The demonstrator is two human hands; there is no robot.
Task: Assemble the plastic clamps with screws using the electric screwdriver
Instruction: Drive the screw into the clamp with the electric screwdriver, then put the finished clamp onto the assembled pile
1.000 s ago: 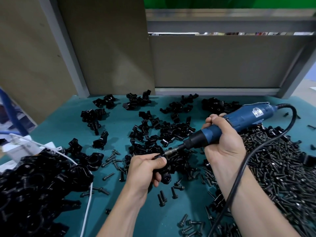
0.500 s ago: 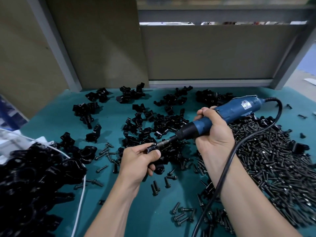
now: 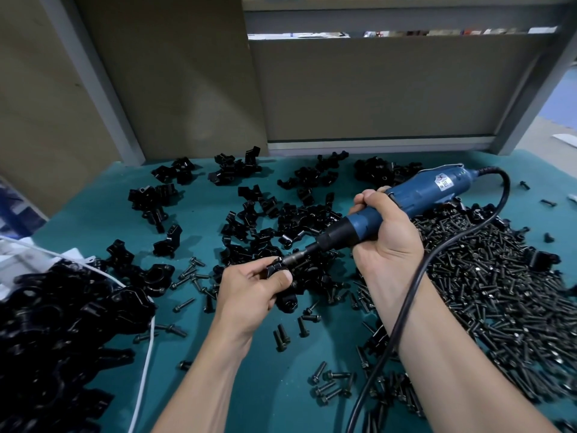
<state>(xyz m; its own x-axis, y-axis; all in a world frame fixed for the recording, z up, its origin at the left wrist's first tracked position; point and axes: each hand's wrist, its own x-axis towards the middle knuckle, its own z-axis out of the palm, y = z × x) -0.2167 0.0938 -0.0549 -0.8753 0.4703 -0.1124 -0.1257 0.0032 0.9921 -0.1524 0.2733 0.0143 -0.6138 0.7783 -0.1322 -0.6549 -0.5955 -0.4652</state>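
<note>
At a teal worktable (image 3: 203,354), a person fits a screw into a plastic clamp (image 3: 274,267) held just above the table's middle. Nearest the camera, below the clamp, loose black screws (image 3: 331,385) lie scattered on the mat between the two bare forearms, and a black power cord (image 3: 406,307) loops across the right wrist. Below and to the left of the clamp sits a large heap of black clamps (image 3: 62,323), with a thin white cable (image 3: 146,364) trailing along its edge.

The left hand (image 3: 249,292) pinches the clamp between thumb and curled fingers. The right hand (image 3: 387,242), just right of the clamp, is wrapped tightly around the blue electric screwdriver (image 3: 418,195), whose body slants up and away to the right. Its metal bit (image 3: 296,257) meets the clamp's upper end; the screw itself is too small to make out.

To the right of the clamp spreads a dense heap of screws (image 3: 499,292). Beyond the clamp, unassembled clamp pieces (image 3: 299,220) lie in small clusters toward the table's far edge. Behind them stand tan panels (image 3: 374,89) set in grey metal framing (image 3: 93,79).
</note>
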